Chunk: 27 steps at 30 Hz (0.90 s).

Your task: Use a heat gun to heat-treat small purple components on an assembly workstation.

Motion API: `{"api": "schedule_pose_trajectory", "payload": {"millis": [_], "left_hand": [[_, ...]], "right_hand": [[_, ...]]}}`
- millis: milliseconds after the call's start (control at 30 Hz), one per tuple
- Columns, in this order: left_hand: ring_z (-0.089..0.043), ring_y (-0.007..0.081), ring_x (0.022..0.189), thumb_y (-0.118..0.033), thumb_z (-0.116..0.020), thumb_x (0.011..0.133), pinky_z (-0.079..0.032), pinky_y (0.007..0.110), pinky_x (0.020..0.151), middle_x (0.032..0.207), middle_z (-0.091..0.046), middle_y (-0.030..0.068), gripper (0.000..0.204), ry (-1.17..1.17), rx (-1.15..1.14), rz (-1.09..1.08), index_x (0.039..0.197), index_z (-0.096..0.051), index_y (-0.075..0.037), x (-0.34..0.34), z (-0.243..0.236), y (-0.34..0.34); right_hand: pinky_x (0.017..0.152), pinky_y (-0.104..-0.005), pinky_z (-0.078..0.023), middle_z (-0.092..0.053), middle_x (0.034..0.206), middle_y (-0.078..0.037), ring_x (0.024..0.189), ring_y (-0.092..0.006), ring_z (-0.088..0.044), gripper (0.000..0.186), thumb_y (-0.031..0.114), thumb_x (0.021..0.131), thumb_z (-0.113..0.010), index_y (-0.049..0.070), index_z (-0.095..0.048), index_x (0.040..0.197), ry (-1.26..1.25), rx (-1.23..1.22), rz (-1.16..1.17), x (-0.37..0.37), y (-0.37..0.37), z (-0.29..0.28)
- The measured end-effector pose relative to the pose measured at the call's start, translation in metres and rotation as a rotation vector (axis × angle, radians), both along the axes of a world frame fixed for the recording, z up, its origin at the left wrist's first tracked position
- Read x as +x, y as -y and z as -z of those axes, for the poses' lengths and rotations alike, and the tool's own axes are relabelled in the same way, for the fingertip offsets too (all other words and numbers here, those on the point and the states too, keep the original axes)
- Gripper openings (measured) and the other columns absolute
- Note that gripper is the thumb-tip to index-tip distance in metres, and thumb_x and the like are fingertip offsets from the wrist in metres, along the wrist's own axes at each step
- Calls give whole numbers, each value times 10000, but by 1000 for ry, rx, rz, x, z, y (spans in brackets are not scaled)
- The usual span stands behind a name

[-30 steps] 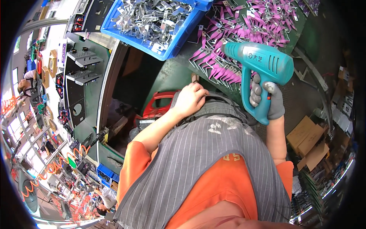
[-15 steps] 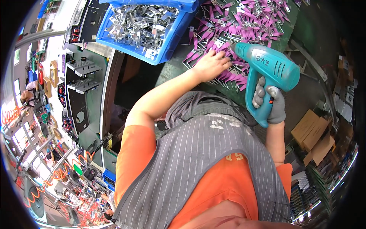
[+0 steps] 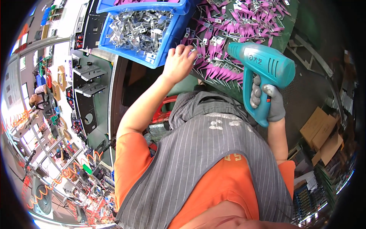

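Observation:
My right hand (image 3: 275, 104), in a grey glove with worn fingertips, is closed around the handle of a teal heat gun (image 3: 268, 63). Its nozzle points left, over a spread of metal brackets with purple sleeves (image 3: 221, 72). My bare left hand (image 3: 179, 64) is between the brackets and a blue bin (image 3: 164, 53), with its fingers bent and drawn together. A small pale bit shows at its fingertips, too little to name. Loose, bare metal clips (image 3: 139, 32) fill the blue bin.
The brackets cover much of a green tabletop (image 3: 291, 23). A second blue bin (image 3: 152, 8) with purple pieces overlaps the first. Something red (image 3: 164, 108) stands below my left forearm. Opened cardboard boxes (image 3: 322, 133) are at the right, and a bench with black panels (image 3: 85, 108) at the left.
My left hand has moved left off the brackets toward the blue bin, and its spread fingers have curled in. The heat gun has shifted slightly left in my right hand.

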<state>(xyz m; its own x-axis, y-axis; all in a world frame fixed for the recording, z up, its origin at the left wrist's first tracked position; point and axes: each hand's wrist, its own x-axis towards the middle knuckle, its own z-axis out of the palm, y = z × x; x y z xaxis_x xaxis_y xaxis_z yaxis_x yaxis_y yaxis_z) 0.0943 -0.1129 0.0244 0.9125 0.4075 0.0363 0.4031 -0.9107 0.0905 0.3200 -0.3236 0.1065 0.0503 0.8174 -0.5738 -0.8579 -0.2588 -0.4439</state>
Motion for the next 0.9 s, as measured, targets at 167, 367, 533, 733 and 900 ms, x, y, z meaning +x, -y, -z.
{"api": "schedule_pose_trajectory", "payload": {"millis": [167,367,533,733,900], "left_hand": [[-454,243,938,-180,-638,671,-358,379,776,968,-498,41,473,53,-98,-14,1133,-541,-222,29,17,34],[-441,228,920,-225,-617,677,-341,371,755,928,-500,51,308,28,29,-215,981,-604,-182,33,32,19],[-439,239,871,-186,-638,644,-350,360,730,903,-480,54,351,97,65,-336,988,-584,-149,-2,3,12],[-460,278,791,-143,-617,681,-405,382,690,815,-475,85,250,172,-326,-223,929,-588,-126,-38,-17,70],[-529,263,705,-145,-620,738,-442,368,627,728,-489,83,134,213,-725,-243,869,-622,-119,-56,-5,120]], "right_hand": [[500,-288,-438,-550,706,-47,536,-141,-516,313,186,753,-564,35,-528,1025,14,-9,-23,-7,-9,0],[498,-287,-440,-549,700,-51,542,-146,-526,311,175,750,-561,27,-526,1021,86,-21,-25,-6,-12,-7],[500,-284,-442,-549,698,-50,536,-148,-525,310,177,753,-559,23,-525,1020,88,-18,-26,-6,-10,-7],[484,-269,-426,-541,695,-37,515,-133,-502,313,203,752,-573,34,-522,1010,46,-91,-68,-8,-13,-7],[462,-259,-410,-528,686,-27,494,-119,-479,331,226,740,-594,40,-517,1003,84,-138,-110,-10,-14,-13]]}}
